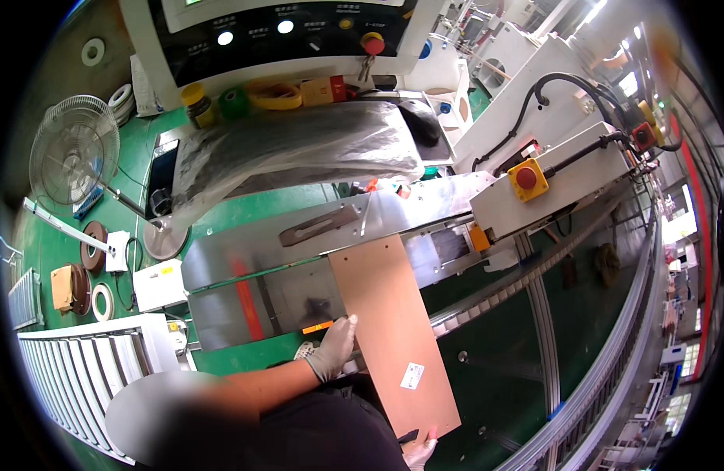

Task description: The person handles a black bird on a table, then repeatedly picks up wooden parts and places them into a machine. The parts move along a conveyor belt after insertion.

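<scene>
A long, flat panel with a light brown, wood-coloured face [385, 314] lies at a slant, its far end on the metal machine bed. Stuck on its lower half is a small white label [411, 375] with printing. My left hand [336, 349], in a pale glove, is closed on the panel's left edge. At the near end my right hand [419, 454], also gloved with a pinkish fingertip showing, grips the corner; the rest of it is hidden under the panel. A small dark piece [409, 436] shows beside that hand.
A control panel with lit buttons and a red emergency knob [373, 44] stands at the back. Before it lies a plastic-covered keyboard-like slab [299, 145]. A yellow box with a red stop button [527, 179] sits on the machine arm at right. A roller conveyor [95, 357] stands lower left, a fan [75, 149] farther back.
</scene>
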`<control>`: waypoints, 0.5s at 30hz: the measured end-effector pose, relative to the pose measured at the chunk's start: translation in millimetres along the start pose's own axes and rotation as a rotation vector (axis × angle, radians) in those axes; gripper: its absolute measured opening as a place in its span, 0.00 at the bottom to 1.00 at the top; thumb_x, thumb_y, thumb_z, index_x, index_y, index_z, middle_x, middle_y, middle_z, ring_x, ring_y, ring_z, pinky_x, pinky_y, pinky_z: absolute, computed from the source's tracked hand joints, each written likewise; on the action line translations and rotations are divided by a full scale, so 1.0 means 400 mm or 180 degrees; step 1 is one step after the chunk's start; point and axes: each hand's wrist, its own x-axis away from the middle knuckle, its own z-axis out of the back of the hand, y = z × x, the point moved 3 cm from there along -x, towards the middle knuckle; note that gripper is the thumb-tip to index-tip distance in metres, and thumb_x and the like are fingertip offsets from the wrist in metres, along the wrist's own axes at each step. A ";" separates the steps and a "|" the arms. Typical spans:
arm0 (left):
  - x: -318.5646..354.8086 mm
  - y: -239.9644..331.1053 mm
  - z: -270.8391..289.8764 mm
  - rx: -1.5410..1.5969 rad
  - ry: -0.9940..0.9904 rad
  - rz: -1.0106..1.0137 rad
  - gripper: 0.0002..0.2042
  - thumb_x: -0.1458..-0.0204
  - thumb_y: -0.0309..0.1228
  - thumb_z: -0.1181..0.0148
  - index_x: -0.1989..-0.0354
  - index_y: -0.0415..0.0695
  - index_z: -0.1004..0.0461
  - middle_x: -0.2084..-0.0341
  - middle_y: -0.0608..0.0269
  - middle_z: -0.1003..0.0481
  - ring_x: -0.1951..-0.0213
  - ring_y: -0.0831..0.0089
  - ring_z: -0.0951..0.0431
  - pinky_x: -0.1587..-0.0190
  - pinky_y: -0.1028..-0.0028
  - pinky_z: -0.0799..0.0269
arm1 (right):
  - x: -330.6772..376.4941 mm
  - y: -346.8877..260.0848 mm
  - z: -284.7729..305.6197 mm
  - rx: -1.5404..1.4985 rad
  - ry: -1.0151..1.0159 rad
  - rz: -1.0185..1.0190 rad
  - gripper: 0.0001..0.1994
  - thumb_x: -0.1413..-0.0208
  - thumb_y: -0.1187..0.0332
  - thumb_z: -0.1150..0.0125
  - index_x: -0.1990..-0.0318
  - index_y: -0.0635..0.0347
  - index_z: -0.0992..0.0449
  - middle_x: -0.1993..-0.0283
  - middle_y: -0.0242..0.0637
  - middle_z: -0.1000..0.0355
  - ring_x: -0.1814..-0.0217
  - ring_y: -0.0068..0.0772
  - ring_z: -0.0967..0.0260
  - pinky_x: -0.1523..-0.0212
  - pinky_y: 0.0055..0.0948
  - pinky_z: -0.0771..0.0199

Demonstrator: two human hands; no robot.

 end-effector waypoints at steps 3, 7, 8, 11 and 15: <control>-0.021 0.058 -0.066 0.0614 0.0156 0.0031 0.26 0.23 0.43 0.65 0.45 0.32 0.27 0.51 0.50 0.20 0.48 0.65 0.23 0.42 0.64 0.29 | -0.071 -0.031 0.029 0.0581 0.0104 0.0611 0.40 0.45 0.34 0.36 0.39 0.59 0.28 0.36 0.54 0.35 0.43 0.53 0.31 0.38 0.49 0.30; -0.112 0.036 -0.190 0.1072 0.0159 -0.0040 0.23 0.24 0.43 0.61 0.49 0.33 0.26 0.55 0.56 0.21 0.53 0.70 0.25 0.46 0.67 0.29 | -0.195 -0.095 0.169 0.3449 -0.0413 0.3341 0.56 0.51 0.41 0.28 0.24 0.71 0.48 0.27 0.61 0.44 0.28 0.61 0.39 0.26 0.55 0.41; -0.132 0.050 -0.219 0.1002 0.0231 -0.0051 0.22 0.24 0.42 0.59 0.51 0.34 0.26 0.57 0.59 0.22 0.56 0.73 0.27 0.48 0.68 0.29 | -0.201 -0.129 0.152 0.3161 -0.0475 0.3177 0.57 0.53 0.44 0.26 0.24 0.72 0.49 0.27 0.61 0.44 0.27 0.61 0.41 0.25 0.55 0.42; -0.190 0.092 -0.299 0.0683 0.0326 -0.0126 0.21 0.25 0.43 0.57 0.53 0.35 0.26 0.60 0.60 0.23 0.57 0.74 0.28 0.49 0.68 0.28 | -0.149 -0.295 -0.014 0.2534 -0.0153 0.2585 0.56 0.58 0.55 0.21 0.25 0.73 0.47 0.29 0.62 0.41 0.26 0.60 0.41 0.23 0.53 0.43; -0.293 0.068 -0.406 0.0843 0.0241 0.0028 0.22 0.24 0.45 0.59 0.54 0.36 0.27 0.59 0.58 0.23 0.56 0.72 0.28 0.46 0.67 0.29 | -0.244 -0.419 -0.030 0.1310 -0.0476 0.2192 0.39 0.46 0.55 0.32 0.30 0.67 0.37 0.35 0.50 0.30 0.33 0.53 0.31 0.32 0.49 0.32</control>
